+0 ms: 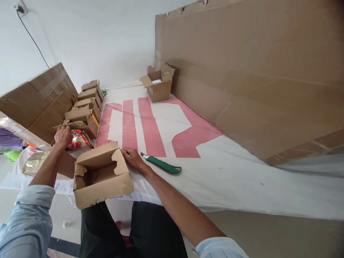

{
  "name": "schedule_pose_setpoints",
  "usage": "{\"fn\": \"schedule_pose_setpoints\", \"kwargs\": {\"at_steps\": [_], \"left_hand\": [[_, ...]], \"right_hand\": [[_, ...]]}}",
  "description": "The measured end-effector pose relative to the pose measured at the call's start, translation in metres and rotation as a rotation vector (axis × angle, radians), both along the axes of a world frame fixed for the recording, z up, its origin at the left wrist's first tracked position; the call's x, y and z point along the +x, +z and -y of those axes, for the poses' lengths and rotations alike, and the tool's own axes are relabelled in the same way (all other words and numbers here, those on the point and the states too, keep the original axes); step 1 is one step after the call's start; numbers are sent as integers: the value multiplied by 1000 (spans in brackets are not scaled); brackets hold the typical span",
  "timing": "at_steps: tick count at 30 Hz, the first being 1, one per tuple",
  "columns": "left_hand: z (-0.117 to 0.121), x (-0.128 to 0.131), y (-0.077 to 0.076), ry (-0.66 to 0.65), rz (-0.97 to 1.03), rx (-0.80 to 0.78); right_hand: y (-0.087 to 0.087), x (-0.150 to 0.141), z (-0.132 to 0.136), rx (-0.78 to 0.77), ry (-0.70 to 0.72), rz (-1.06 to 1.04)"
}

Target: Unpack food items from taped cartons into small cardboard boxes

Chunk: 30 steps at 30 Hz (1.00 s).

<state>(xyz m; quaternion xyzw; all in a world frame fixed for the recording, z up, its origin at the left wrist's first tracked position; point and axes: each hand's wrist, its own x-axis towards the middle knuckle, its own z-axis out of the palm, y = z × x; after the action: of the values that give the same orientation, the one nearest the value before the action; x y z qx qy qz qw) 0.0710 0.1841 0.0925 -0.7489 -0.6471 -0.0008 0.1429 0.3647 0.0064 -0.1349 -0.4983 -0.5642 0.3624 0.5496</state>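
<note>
An open, empty cardboard box [103, 190] with torn edges tilts at the table's front edge. Curled around its right end is my right hand [133, 158], with some fingertips hidden by the box. My left hand [63, 137] reaches further back on the left, fingers bent down beside a red and clear plastic packet [80, 139] and under a torn box flap. What those fingers hold is hidden. Just right of my right hand lies a green-handled utility knife [162, 165], blade showing.
Several small open boxes [80, 114] stand in a row along a large carton [44, 102]. Another small box [159, 89] sits at the back by a tall cardboard sheet [249, 79]. A taped box [37, 163] lies front left. A person's purple sleeve [10, 139] shows far left.
</note>
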Motion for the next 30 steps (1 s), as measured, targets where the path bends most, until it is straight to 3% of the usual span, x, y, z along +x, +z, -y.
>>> {"fn": "schedule_pose_setpoints", "kwargs": {"at_steps": [6, 11, 14, 18, 23, 30], "left_hand": [[10, 6, -1, 24, 22, -3], [44, 15, -5, 56, 197, 109], [72, 17, -18, 2, 299, 206], [94, 14, -46, -41, 432, 144], [85, 7, -74, 13, 539, 39], [67, 7, -98, 170, 603, 25]], "right_hand": [[2, 0, 0, 3, 4, 1], [6, 0, 2, -6, 9, -2], [7, 0, 4, -12, 7, -2], [8, 0, 6, -3, 11, -25], [8, 1, 8, -2, 24, -43], [4, 0, 9, -14, 24, -55]]}}
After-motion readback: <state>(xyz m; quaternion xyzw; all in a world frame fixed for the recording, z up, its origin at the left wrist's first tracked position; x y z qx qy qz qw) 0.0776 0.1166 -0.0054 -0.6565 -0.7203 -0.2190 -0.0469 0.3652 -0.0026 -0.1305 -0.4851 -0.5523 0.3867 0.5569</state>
